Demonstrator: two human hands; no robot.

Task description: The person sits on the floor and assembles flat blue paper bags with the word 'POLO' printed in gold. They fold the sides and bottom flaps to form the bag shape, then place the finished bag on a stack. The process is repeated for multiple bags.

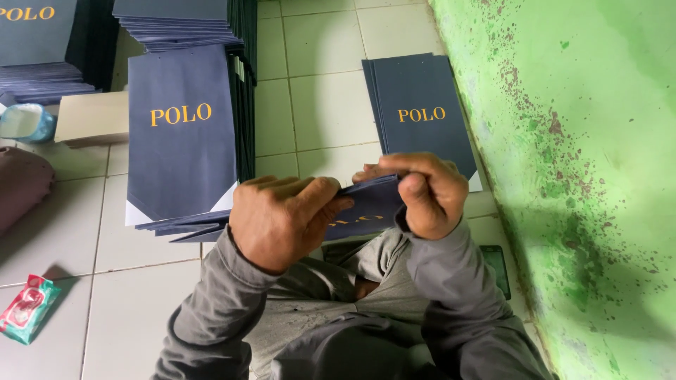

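So the person was sitting on the tiled floor (331,105) with a navy paper bag (370,204) held over their lap, and that bag's the thing to take bearings from. Left hand (282,222) was clamped over its left end, fingers curled across the top, thumb tucked out of sight underneath. Right hand (426,193) was pinched shut on its right end, thumb pressing down on the paper edge. Both hands closed on the same bag, close together, nearly touching.

Left of the bag there was a flat stack of the same navy bags (182,134) with gold lettering and white corners showing at the bottom. Behind the bag, further up the floor, a smaller pile (422,112) lay right against the green wall (577,176). A dark phone (497,267) sat just right of the bag near the person's knee. Way off left, a red and green packet (27,308) on the tiles.

Looked to me like they were folding or creasing it. If I had to guess how to do that well: line the edges up first, keep the left hand flat as an anchor, then run the right thumb along the fold in one firm pass. Paper that stiff probably shows every crooked crease.
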